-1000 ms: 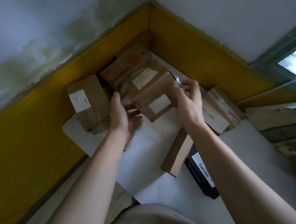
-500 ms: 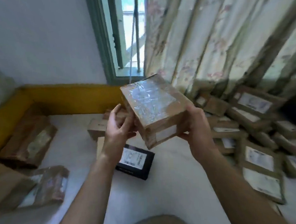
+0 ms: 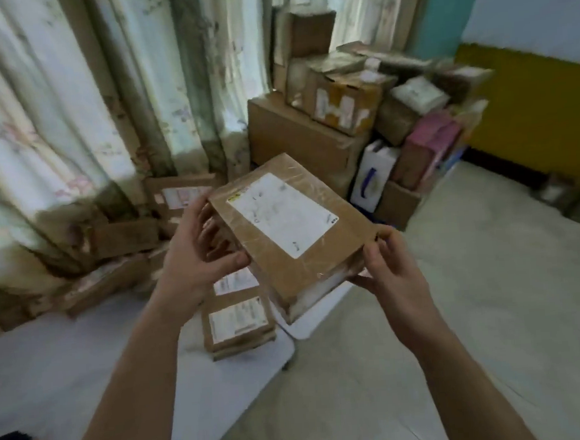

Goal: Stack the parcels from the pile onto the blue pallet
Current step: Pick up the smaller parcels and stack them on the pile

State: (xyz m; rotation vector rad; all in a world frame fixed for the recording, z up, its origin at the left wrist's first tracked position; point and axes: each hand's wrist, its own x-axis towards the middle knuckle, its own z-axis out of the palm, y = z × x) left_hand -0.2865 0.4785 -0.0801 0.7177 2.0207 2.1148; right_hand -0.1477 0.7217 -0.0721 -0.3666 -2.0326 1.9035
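- Open room first: the pale tiled floor (image 3: 459, 311) on the right is the one wide open stretch, running back to a yellow-and-dark skirting along the far wall (image 3: 530, 100).
- Left side is boxed in by long floral curtains (image 3: 68, 115) hanging right down to the floor, with flat parcels (image 3: 125, 236) lying along their hem (pretty blurry there, so I can't count them).
- A white sheet (image 3: 69, 366) covers the floor at lower left; its rounded edge ends roughly below the held box, and a short stack of two labelled parcels (image 3: 237, 321) sits close to that edge.
- Straight ahead is a tall heap of stacked boxes (image 3: 310, 139), brown cartons with a pink one and a white bag tucked in at its right, and a bit of blue peeking out at the base (can't tell what that is).
- The held parcel (image 3: 292, 230) is a brown taped box with a big white label facing up, tilted, up in the air between both hands, above the edge of the sheet.
- Left hand (image 3: 195, 257) holds its left side, thumb along the near edge, fingers curled underneath.
- Right hand (image 3: 388, 268) pinches the box's near right corner, thumb on top, fingers below.
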